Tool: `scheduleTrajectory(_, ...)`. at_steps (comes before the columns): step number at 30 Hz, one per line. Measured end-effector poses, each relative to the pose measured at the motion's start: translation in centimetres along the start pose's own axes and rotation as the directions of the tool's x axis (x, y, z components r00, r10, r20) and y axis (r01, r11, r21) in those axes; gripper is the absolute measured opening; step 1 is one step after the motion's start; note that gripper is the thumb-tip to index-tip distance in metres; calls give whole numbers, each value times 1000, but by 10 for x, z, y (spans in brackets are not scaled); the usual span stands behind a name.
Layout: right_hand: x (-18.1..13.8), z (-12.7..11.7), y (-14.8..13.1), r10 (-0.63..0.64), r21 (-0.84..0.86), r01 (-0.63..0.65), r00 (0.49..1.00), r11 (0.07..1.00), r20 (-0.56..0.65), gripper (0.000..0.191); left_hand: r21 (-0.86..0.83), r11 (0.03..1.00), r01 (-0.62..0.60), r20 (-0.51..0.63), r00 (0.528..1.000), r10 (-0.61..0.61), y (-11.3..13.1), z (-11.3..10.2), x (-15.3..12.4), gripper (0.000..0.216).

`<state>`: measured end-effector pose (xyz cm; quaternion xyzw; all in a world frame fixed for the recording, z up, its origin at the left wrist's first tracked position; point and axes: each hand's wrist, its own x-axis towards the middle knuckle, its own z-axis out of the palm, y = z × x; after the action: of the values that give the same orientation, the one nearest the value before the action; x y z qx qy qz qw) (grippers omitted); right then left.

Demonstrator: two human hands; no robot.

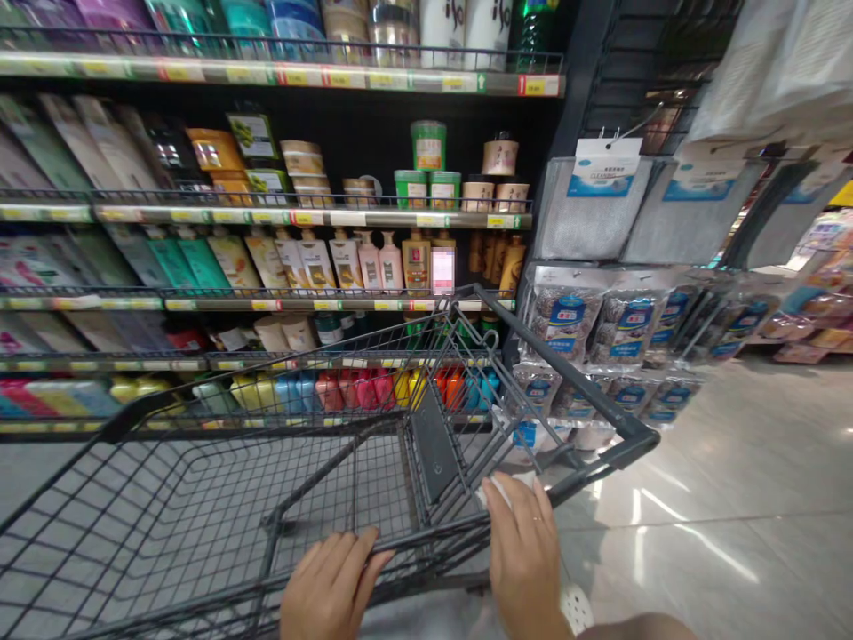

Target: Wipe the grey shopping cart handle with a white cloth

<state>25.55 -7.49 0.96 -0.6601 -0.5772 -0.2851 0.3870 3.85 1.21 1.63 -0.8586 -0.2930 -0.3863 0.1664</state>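
Observation:
A black wire shopping cart fills the lower left, and its basket holds nothing. My left hand is wrapped over the cart's handle bar near its middle. Further right on the same bar, my right hand is closed on it, with a white piece of paper pinned under the fingers. A ring shows on one finger of the right hand.
Shelves of shampoo bottles, jars and refill pouches run across the left and centre. To the right stands a hanging rack of grey cloths and packaged scourers. Glossy tiled floor stretches to the right.

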Motion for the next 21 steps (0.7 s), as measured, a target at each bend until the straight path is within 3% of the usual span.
scheduleTrajectory(4,-9,12,-38,93,102,-94,996,990,15,33,-24,1000,-1,5,1000,1,8,-1,4,21)
scheduleTrajectory(8,-12,18,-87,73,184,-94,990,978,119,40,-31,1000,2,-5,1000,-2,12,0,6,25)
scheduleTrajectory(11,-13,24,-106,45,182,-63,994,981,104,40,-41,999,6,-16,1000,-7,14,0,7,32)
scheduleTrajectory(14,-8,24,-97,-51,188,32,994,982,98,39,-28,1000,-5,-4,1000,5,14,0,8,31)
scheduleTrajectory(21,2,-4,-36,-179,195,131,950,972,257,40,-11,1000,-24,30,999,24,16,4,3,24)
